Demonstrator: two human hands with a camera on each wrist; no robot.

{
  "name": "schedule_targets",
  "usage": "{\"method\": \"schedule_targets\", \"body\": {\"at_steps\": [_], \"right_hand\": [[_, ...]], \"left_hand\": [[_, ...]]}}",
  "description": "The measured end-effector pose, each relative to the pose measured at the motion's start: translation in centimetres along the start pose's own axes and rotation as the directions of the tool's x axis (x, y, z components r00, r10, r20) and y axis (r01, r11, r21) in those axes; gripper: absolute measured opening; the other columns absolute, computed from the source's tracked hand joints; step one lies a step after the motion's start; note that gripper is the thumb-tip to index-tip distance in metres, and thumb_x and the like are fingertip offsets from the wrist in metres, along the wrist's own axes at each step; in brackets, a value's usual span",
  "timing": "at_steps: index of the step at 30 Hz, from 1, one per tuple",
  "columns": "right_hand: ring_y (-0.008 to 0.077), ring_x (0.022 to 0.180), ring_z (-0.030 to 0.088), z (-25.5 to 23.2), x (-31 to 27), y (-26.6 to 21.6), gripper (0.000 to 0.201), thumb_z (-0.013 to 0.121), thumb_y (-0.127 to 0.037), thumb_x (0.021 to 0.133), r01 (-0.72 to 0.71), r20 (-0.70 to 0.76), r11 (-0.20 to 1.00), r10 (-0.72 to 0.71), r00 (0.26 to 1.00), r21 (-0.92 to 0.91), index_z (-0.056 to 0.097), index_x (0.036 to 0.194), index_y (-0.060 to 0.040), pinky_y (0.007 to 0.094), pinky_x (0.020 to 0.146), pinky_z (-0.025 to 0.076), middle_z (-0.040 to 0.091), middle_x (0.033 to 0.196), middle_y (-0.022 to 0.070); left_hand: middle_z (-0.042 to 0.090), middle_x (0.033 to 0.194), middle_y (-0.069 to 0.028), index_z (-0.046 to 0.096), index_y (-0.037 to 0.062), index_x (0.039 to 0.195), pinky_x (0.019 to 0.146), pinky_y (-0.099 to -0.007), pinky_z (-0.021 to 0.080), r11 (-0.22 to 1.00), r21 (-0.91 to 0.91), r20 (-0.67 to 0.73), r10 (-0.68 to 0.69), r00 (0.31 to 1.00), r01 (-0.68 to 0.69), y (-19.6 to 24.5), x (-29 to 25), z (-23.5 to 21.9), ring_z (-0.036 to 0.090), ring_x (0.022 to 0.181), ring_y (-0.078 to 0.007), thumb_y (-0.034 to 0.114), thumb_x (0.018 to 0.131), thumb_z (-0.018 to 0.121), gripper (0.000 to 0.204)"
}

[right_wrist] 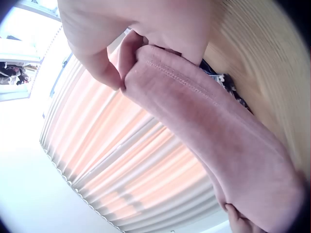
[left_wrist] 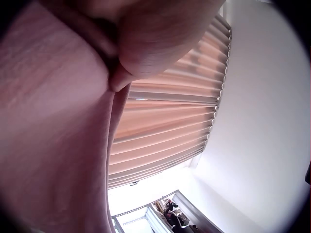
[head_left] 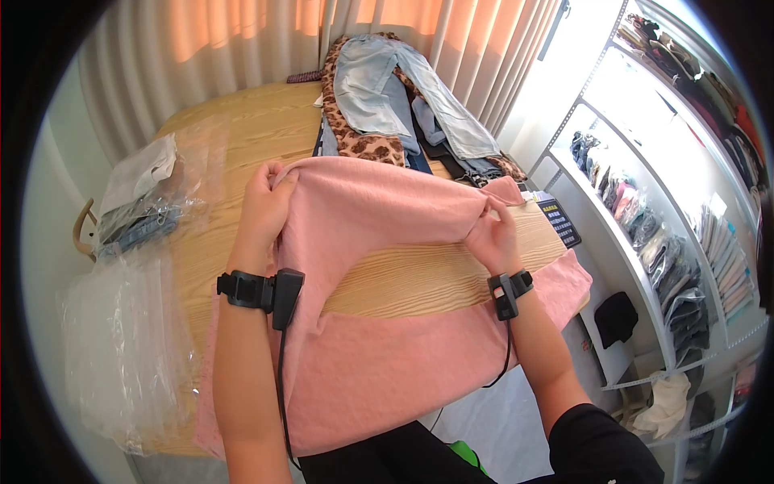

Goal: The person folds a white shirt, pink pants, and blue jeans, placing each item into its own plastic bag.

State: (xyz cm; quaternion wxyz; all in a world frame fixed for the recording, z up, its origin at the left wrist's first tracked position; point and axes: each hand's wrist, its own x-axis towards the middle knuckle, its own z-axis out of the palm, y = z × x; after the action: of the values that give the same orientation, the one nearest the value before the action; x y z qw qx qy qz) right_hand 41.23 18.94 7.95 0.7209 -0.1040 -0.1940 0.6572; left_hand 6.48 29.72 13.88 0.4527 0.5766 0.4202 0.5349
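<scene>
A pair of pink pants (head_left: 379,363) lies across the near side of the table, its lower leg stretching right past the table edge. Both hands hold the other leg raised in an arch above the wood. My left hand (head_left: 264,210) pinches the fabric at the arch's left end, thumb in front; up close, this grip (left_wrist: 150,41) shows the cloth (left_wrist: 53,131) hanging down from the thumb. Near the stitched hem (right_wrist: 182,82), my right hand (head_left: 493,240) grips the leg's end between thumb and fingers. Past its fingers a short flap of the hem sticks up.
Jeans (head_left: 367,85) and leopard-print cloth (head_left: 367,148) are piled at the back of the wooden table (head_left: 242,113). Clear plastic bags (head_left: 121,347) and bagged clothes (head_left: 137,194) cover the left side. Shelves (head_left: 629,234) of clothes stand at right, beside a black sign (head_left: 559,223).
</scene>
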Motion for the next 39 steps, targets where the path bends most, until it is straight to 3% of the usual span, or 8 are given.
{"method": "schedule_targets", "body": {"at_steps": [4, 11, 17, 26, 31, 33, 37, 39], "right_hand": [[0.0235, 0.110, 0.058, -1.2, 0.4, -1.9, 0.024, 0.058, -0.011, 0.091, 0.128, -0.203, 0.986, -0.105, 0.974, 0.105, 0.055, 0.113, -0.0021, 0.0362, 0.098, 0.047, 0.062, 0.113, 0.0098], [0.0274, 0.116, 0.057, -3.0, 0.4, -3.5, 0.037, 0.055, -0.014, 0.093, 0.000, -0.028, 0.991, 0.004, 1.000, 0.137, 0.048, 0.123, 0.0054, 0.0385, 0.096, 0.050, 0.057, 0.125, 0.0175], [0.0265, 0.112, 0.059, -2.6, 0.3, -3.7, 0.035, 0.054, -0.016, 0.093, 0.163, -0.148, 0.974, -0.186, 0.971, -0.155, 0.049, 0.122, 0.0017, 0.0381, 0.095, 0.049, 0.060, 0.120, 0.0156], [0.0216, 0.119, 0.049, -2.5, 0.4, -4.8, 0.045, 0.056, -0.004, 0.085, 0.480, -0.146, 0.750, -0.595, 0.790, -0.455, 0.043, 0.127, -0.0003, 0.0336, 0.102, 0.040, 0.051, 0.122, 0.0094], [0.0220, 0.122, 0.048, 0.6, -0.6, -4.8, 0.057, 0.051, 0.001, 0.084, 0.639, 0.142, 0.151, -0.913, 0.383, -0.755, 0.034, 0.138, 0.0038, 0.0310, 0.100, 0.043, 0.043, 0.138, 0.0136], [0.0222, 0.118, 0.052, -1.1, -0.2, -5.7, 0.051, 0.052, 0.003, 0.084, 0.635, 0.033, 0.200, -0.942, 0.335, -0.746, 0.041, 0.134, 0.0031, 0.0287, 0.096, 0.047, 0.049, 0.132, 0.0143], [0.0241, 0.111, 0.058, -4.8, 0.3, -7.1, 0.036, 0.053, -0.010, 0.089, 0.525, -0.269, 0.561, -0.804, 0.530, -0.640, 0.055, 0.124, -0.0018, 0.0349, 0.096, 0.049, 0.060, 0.119, 0.0108], [0.0250, 0.110, 0.059, -4.7, 0.1, -7.2, 0.031, 0.053, -0.012, 0.089, 0.327, -0.535, 0.898, -0.438, 0.722, -0.294, 0.057, 0.118, -0.0027, 0.0378, 0.097, 0.048, 0.062, 0.116, 0.0117]], "left_hand": [[0.049, 0.077, 0.0050, 0.052, 0.0088, 0.091, 0.062, -0.0207, 0.038, 0.993, 0.119, 0.006, -0.021, 1.000, 0.020, -0.9, 0.2, -0.8, 0.043, 0.069, -0.0048, 0.022, 0.092, 0.062, 0.017], [0.056, 0.081, -0.0017, 0.055, 0.0057, 0.088, 0.064, -0.0249, 0.042, 0.981, 0.184, 0.089, -0.075, 0.993, 0.057, -4.6, 1.0, -0.9, 0.049, 0.074, -0.0084, 0.024, 0.089, 0.066, 0.022], [0.060, 0.086, -0.0025, 0.058, 0.0072, 0.096, 0.068, -0.0226, 0.045, 0.960, -0.062, 0.231, -0.251, 0.940, 0.272, -7.0, 0.0, -1.1, 0.054, 0.077, -0.0086, 0.025, 0.089, 0.066, 0.021], [0.062, 0.092, -0.0024, 0.055, 0.0063, 0.104, 0.072, -0.0232, 0.050, 0.921, -0.200, 0.355, -0.249, 0.901, 0.333, -7.8, 0.0, -2.2, 0.060, 0.082, -0.0101, 0.012, 0.088, 0.067, 0.021], [0.063, 0.091, -0.0036, 0.054, 0.0043, 0.104, 0.070, -0.0231, 0.051, 0.946, -0.136, 0.397, -0.220, 0.891, 0.294, -8.1, 0.1, -2.2, 0.062, 0.081, -0.0112, 0.005, 0.086, 0.068, 0.022], [0.064, 0.091, -0.0039, 0.054, 0.0042, 0.104, 0.070, -0.0231, 0.051, 0.948, -0.119, 0.385, -0.229, 0.894, 0.294, -7.9, 0.0, -2.3, 0.062, 0.082, -0.0111, 0.005, 0.086, 0.068, 0.023], [0.065, 0.091, -0.0045, 0.054, 0.0039, 0.104, 0.072, -0.0229, 0.050, 0.964, -0.045, 0.339, -0.233, 0.912, 0.263, -7.9, 0.0, -2.0, 0.061, 0.082, -0.0105, 0.006, 0.086, 0.068, 0.023], [0.065, 0.091, -0.0044, 0.054, 0.0039, 0.105, 0.072, -0.0228, 0.050, 0.961, -0.038, 0.339, -0.245, 0.908, 0.274, -7.7, -0.1, -1.9, 0.061, 0.082, -0.0103, 0.007, 0.086, 0.068, 0.024]]}}
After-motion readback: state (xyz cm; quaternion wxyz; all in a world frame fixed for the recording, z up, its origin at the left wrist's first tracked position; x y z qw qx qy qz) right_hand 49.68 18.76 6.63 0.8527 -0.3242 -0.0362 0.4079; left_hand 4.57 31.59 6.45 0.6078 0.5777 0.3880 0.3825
